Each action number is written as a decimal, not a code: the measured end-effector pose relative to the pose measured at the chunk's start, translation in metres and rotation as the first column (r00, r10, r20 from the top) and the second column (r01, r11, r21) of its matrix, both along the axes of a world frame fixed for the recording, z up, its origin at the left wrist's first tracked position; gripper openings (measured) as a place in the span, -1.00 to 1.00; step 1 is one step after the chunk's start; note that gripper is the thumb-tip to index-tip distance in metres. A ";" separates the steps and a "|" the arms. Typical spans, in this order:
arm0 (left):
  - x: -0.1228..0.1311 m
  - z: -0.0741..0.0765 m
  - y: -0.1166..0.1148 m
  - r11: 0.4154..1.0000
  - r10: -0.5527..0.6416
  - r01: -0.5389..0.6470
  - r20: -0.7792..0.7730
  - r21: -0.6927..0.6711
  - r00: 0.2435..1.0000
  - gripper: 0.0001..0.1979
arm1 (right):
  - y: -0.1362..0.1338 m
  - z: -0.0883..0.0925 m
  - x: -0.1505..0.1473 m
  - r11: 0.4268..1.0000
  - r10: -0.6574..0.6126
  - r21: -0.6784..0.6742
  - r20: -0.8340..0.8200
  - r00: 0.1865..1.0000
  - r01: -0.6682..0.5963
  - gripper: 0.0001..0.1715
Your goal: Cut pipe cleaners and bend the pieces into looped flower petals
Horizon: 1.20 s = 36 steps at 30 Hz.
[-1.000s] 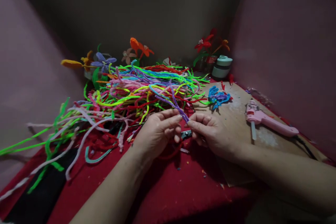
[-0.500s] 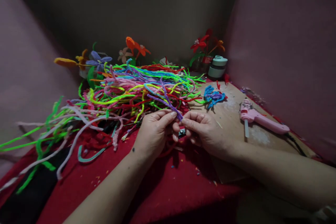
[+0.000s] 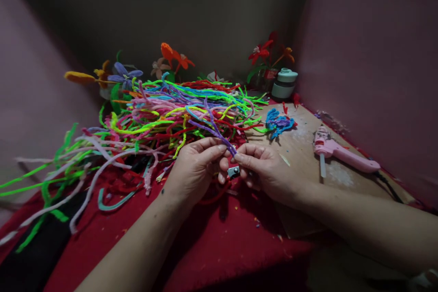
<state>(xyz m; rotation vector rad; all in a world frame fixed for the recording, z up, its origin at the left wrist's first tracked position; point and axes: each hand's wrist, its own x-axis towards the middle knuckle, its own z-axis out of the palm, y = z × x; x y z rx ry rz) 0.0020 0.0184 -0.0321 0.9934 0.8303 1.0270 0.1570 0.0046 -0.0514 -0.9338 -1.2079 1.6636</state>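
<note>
Between my two hands is a purple pipe cleaner (image 3: 216,128), bent so that two fuzzy lengths spread away from me over the pile. My left hand (image 3: 196,164) pinches it between thumb and forefinger. At its near end, the fingertips of my right hand (image 3: 262,166) are closed on it too. Just below the fingers shows a small metal piece (image 3: 234,172), perhaps part of scissors, mostly hidden. Beyond my hands lies a large heap of coloured pipe cleaners (image 3: 164,121). A blue and purple pipe-cleaner flower (image 3: 279,124) rests to the right.
On a brown board (image 3: 301,146) at right lies a pink glue gun (image 3: 345,155) with its cord. A pale green-lidded jar (image 3: 284,84) stands behind it. Pipe-cleaner flowers (image 3: 176,57) stand along the back wall. Red cloth (image 3: 219,246) covers the table; black fabric (image 3: 44,242) lies left.
The view has shifted slightly. Both hands keep their pinch on the purple pipe cleaner, with the left fingers a little farther from the right ones.
</note>
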 end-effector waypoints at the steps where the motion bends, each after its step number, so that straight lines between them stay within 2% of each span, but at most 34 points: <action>1: 0.000 0.001 -0.001 1.000 -0.002 0.001 -0.016 -0.006 1.000 -0.93 | 0.000 0.000 0.000 1.000 0.025 0.010 0.002 1.000 -0.025 -0.77; 3: 0.000 0.002 -0.003 1.000 -0.018 0.017 -0.056 -0.007 0.998 -0.93 | -0.001 0.002 -0.001 0.997 0.068 0.039 0.011 0.998 -0.068 -0.79; 8: 0.002 0.004 -0.007 0.999 -0.047 0.046 -0.098 -0.020 0.994 -0.92 | -0.002 0.003 0.000 0.994 0.061 0.094 0.000 0.998 -0.060 -0.80; 12: 0.001 0.004 -0.007 0.998 -0.069 0.067 -0.128 -0.019 0.989 -0.93 | 0.000 -0.001 0.000 0.992 0.126 0.035 -0.101 0.987 -0.123 -0.82; 17: -0.001 0.002 -0.005 0.994 -0.106 0.102 -0.134 -0.035 0.985 -0.87 | 0.004 -0.004 -0.001 0.987 0.141 -0.046 -0.222 0.965 -0.154 -0.84; 22: -0.002 0.000 -0.005 0.997 -0.065 0.070 -0.154 0.027 0.986 -0.88 | 0.006 -0.004 0.000 0.980 0.155 -0.079 -0.273 0.949 -0.183 -0.86; 25: -0.003 0.002 -0.005 0.996 -0.038 0.051 -0.161 0.079 0.986 -0.81 | 0.007 -0.005 0.001 0.975 0.170 -0.092 -0.286 0.943 -0.204 -0.88; 30: -0.004 0.009 -0.007 0.968 0.061 0.035 -0.368 0.249 0.928 -0.64 | 0.008 -0.004 0.001 0.978 0.146 -0.100 -0.285 0.947 -0.181 -0.92; 34: -0.003 0.010 -0.007 0.967 0.102 0.019 -0.456 0.253 0.884 -0.66 | 0.006 -0.002 0.000 0.985 0.117 -0.095 -0.259 0.959 -0.146 -0.91; 36: -0.003 0.010 -0.007 0.965 0.159 -0.041 -0.451 0.260 0.878 -0.65 | 0.006 -0.002 0.000 0.987 0.106 -0.095 -0.247 0.963 -0.133 -0.89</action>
